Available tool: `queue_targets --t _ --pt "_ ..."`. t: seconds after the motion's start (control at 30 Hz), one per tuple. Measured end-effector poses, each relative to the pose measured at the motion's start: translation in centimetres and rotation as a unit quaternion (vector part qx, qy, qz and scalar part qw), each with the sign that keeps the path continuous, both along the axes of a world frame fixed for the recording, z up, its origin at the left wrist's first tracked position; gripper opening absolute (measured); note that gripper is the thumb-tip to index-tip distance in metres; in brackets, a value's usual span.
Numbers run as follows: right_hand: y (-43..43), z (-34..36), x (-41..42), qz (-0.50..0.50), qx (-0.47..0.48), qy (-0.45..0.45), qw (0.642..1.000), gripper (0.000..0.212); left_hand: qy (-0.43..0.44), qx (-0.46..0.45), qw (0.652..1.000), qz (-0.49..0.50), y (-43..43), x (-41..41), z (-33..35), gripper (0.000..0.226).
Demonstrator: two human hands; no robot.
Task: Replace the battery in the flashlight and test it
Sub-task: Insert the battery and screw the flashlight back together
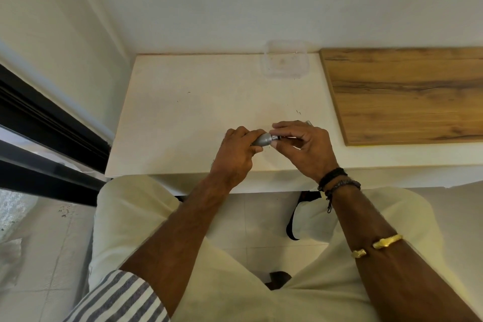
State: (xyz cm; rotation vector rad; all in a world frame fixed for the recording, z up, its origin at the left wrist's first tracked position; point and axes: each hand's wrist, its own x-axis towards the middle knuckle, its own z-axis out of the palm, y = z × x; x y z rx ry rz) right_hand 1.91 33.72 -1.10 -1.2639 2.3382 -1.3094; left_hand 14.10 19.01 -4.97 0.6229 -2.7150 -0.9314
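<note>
A small silver flashlight lies level between both hands, just above the white table. My left hand is closed around its wider grey end. My right hand pinches the narrower dark part of the flashlight at the other side, with the fingers covering most of it. A bit of clear or silvery material sticks out behind my right hand's fingers. No battery shows in this view.
A clear plastic container stands at the table's back edge by the wall. A wooden board lies on the right. A dark window frame runs along the left. My knees sit under the table's front edge.
</note>
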Motion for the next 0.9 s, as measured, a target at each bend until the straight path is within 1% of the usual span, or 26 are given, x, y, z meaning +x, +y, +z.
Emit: queue_targets --t 0.13,0.3,0.43,0.5,0.63,0.7,0.8,0.87,0.9 --pt "-0.3 -0.05 0.18 -0.028 -0.013 -0.017 0.999 0.02 0.004 -0.006 1.0 0.005 -0.04 -0.22 -0.22 0.035" --pt "-0.1 0.35 0.08 -0.008 0.01 -0.034 0.999 0.03 0.016 -0.009 1.0 -0.003 -0.19 -0.02 -0.43 0.035" --pt "-0.06 0.47 0.06 -0.004 0.006 -0.018 1.0 0.027 0.017 -0.014 1.0 -0.004 -0.3 -0.11 -0.38 0.035" --pt "-0.15 0.39 0.25 -0.018 0.014 -0.01 1.0 0.028 0.018 -0.017 1.0 -0.002 -0.41 -0.06 -0.33 0.035" --pt "-0.3 0.14 0.33 -0.035 0.055 -0.039 0.997 0.028 0.011 -0.045 0.999 -0.019 -0.43 0.13 -0.13 0.033" --pt "-0.51 0.07 0.38 -0.055 0.089 -0.045 0.994 0.035 0.017 -0.046 0.998 -0.025 -0.31 0.23 0.05 0.034" --pt "-0.69 -0.03 0.55 -0.097 0.131 -0.036 0.986 0.051 0.029 -0.044 0.998 -0.036 -0.05 0.36 0.22 0.034" --pt "-0.69 -0.03 0.64 -0.101 0.128 -0.05 0.985 0.055 0.031 -0.037 0.998 -0.032 -0.03 0.36 0.26 0.034" --pt "-0.65 -0.01 0.61 -0.089 0.111 -0.073 0.987 0.053 0.029 -0.033 0.999 -0.026 -0.1 0.34 0.28 0.034"
